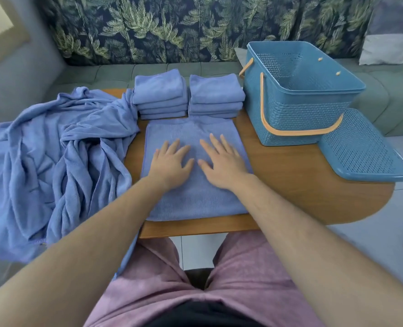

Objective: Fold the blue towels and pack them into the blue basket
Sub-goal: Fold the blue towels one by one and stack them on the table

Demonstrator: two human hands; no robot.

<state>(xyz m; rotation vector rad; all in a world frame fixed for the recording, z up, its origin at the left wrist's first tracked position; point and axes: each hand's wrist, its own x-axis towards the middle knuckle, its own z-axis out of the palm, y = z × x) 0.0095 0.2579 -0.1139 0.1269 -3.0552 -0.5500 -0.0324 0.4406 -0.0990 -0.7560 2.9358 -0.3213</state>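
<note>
both hands, left hand [171, 165] and right hand [221, 162], lie flat and open on the spread towel [195, 199], gripping nothing. blue basket [297, 100] waits far right; careless folding could nudge the folded stacks [186, 97] behind.

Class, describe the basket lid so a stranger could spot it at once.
Start at the wooden table, then find the basket on its right side. The lid lies just right of it: a perforated blue panel with no walls or handles.
</note>
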